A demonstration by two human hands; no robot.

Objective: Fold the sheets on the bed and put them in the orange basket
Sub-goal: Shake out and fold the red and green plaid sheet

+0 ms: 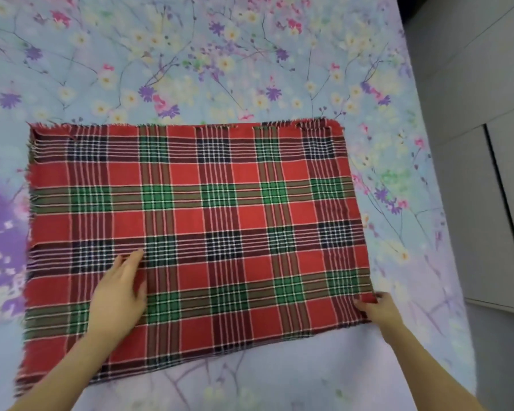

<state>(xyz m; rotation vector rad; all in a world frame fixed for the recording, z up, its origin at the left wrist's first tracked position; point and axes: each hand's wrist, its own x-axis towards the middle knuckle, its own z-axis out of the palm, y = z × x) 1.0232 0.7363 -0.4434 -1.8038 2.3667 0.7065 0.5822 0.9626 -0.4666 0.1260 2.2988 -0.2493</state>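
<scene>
At the left, the bed (250,54) shows its flowered cover, pale blue with a purple patch at the left edge. The plaid sheet (220,221) lies flat on this cover, near the person, as a wide rectangle in red, green and dark blue. At its left edge several frayed edges lie one over another, so I judge that it is already folded at least once and now has some layers.

The left hand (119,292) rests on the near left part of the sheet. Its palm is down, and its fingers are straight and close together, pointing to the far side. It seems to press the cloth flat, or to keep it in place.

The middle of the sheet is smooth, with no big wrinkles.

At the near right corner of the sheet is the right hand (377,310). The thumb lies on top of the cloth and the other fingers curl at the edge, so it appears to pinch this corner. I cannot see clearly how the fingers lie below.

Further to the right, beyond the bed, is a grey floor (457,84).

As for progress, the folding looks about half done. I judge that one or more folds are needed, probably from right to left. The orange basket is not in view, so putting the sheet in it is not yet done.
</scene>
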